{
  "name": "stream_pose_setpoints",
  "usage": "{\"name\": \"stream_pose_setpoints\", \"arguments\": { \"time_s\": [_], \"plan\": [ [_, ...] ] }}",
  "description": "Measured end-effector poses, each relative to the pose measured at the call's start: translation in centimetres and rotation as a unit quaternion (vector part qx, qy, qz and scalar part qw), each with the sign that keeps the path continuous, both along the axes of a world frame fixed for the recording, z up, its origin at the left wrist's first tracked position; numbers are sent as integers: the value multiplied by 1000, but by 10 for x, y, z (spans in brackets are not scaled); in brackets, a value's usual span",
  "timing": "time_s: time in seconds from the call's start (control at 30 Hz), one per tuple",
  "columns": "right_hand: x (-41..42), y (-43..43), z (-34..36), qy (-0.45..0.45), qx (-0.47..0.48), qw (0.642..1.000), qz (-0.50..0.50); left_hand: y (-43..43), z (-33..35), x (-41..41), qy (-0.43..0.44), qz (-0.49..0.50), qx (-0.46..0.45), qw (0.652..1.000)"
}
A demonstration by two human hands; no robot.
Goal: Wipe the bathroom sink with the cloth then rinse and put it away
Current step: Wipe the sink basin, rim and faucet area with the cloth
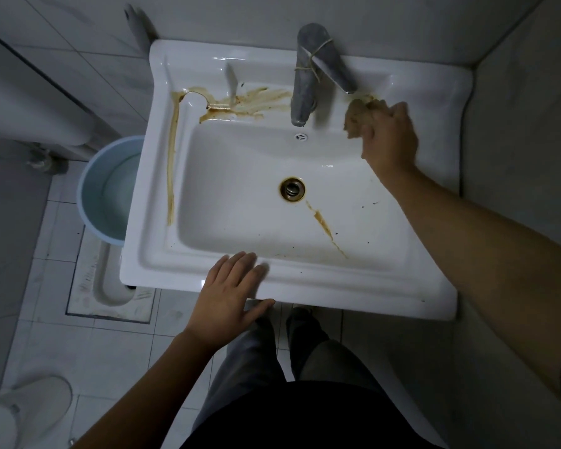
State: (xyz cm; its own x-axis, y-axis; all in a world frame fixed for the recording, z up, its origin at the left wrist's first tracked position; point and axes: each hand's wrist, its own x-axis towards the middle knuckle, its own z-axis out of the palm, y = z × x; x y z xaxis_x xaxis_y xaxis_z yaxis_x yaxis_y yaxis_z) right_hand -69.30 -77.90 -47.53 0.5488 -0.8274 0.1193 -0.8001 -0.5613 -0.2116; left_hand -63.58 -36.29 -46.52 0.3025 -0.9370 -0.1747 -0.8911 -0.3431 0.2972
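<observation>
- Head view: a white sink (353, 293) is fixed against a tiled wall, with a grey faucet (305, 82) at the back.
- The right hand (391, 137) has its fingers curled round a crumpled tan cloth (358, 115), pressing it on the back ledge just right of the faucet.
- The left hand (230, 293) lies flat on the front rim, fingers straight and slightly spread, holding nothing.
- Brown stains (240, 103) smear the ledge left of the faucet and run down the left rim.
- A brown streak (326, 226) trails from the rust-ringed drain (292, 188).
- A blue bucket (107, 189) stands on the floor, left of the sink.
</observation>
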Motion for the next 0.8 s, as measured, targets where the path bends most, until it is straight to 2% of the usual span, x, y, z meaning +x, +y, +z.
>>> {"name": "stream_pose_setpoints", "arguments": {
  "time_s": [0.23,0.3,0.4,0.43,0.53,0.6,0.73,0.8],
  "plan": [
    [56,15,11,-20,48,997,-55,2,-2,-2,7,6,-6,1000],
    [60,23,10,-30,24,999,-19,2,-2,-3,7,7,-8,1000],
    [48,27,7,24,1,995,100,1,-1,-2,4,6,-7,1000],
    [41,24,5,29,2,994,102,1,-1,-2,3,4,-8,1000],
    [16,8,0,24,-1,1000,19,1,0,-1,1,3,-13,1000],
    [9,-3,-2,36,2,999,3,1,0,-2,4,6,-13,1000],
    [40,-2,3,10,56,997,-55,3,-3,-4,13,12,-11,1000],
    [56,4,5,17,53,997,-58,3,-4,-4,10,12,-12,1000]
  ]
}}
